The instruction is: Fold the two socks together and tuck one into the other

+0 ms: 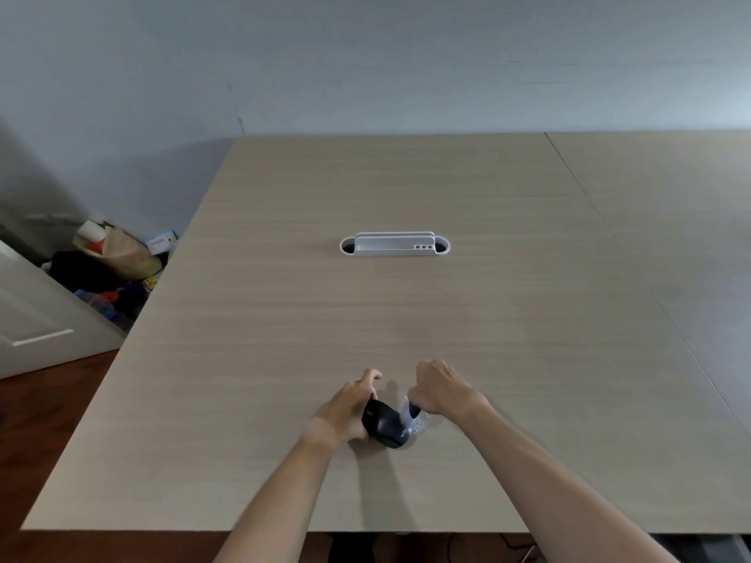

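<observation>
On the wooden table (406,310), the left hand (349,408) grips a black computer mouse (382,426); the right hand (441,388) pinches its clear plastic wrapper (418,424).

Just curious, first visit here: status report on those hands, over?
Left hand grips black mouse. Right hand pinches clear wrapper on it. Table around them bare.

**One head-worn view, angled down over the table**

Single wide-angle camera, worn on the person's head. It faced forward and down across the wooden table (406,310) toward the far wall (365,54). Forearms entered from the bottom edge, close in; the far edge sat distant. Straight lines bowed near the frame's sides.
</observation>
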The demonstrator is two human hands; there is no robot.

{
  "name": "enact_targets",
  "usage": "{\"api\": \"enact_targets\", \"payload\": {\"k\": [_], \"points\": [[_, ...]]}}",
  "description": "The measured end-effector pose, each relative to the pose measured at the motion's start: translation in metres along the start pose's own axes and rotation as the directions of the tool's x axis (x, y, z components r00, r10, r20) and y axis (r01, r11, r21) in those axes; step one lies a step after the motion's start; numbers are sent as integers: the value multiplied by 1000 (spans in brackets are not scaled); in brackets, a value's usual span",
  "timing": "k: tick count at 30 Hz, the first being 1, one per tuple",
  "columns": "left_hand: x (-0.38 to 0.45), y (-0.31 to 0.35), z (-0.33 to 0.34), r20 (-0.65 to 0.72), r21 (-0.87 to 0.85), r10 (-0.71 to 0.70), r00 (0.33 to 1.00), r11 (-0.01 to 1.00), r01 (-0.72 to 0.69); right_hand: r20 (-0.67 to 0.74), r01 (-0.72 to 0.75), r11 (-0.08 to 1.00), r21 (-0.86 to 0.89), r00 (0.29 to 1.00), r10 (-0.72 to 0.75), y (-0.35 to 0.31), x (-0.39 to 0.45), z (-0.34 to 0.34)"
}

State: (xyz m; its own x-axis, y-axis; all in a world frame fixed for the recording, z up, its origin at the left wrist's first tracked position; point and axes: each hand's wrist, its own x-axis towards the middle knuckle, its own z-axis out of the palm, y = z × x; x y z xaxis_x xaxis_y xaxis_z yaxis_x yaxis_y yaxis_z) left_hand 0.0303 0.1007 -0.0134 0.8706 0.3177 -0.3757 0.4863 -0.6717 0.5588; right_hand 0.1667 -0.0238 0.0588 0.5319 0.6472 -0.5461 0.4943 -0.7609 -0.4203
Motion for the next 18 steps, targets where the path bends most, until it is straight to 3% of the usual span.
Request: {"api": "enact_targets", "payload": {"k": [6,9,14,18], "points": [[1,-8,3,-21,67,38,999,997,-37,70,95,994,-60,993,-90,-6,-12,8],[2,-10,5,-24,86,79,997,993,-77,-15,48,978,-203,999,-52,7,-19,5],[0,-2,4,-24,64,83,996,995,-82,38,89,996,-8,995,-88,23,-16,14],[-3,6,0,-12,61,42,999,997,-41,-24,115,990,-75,993,-117,34,-30,23]]}}
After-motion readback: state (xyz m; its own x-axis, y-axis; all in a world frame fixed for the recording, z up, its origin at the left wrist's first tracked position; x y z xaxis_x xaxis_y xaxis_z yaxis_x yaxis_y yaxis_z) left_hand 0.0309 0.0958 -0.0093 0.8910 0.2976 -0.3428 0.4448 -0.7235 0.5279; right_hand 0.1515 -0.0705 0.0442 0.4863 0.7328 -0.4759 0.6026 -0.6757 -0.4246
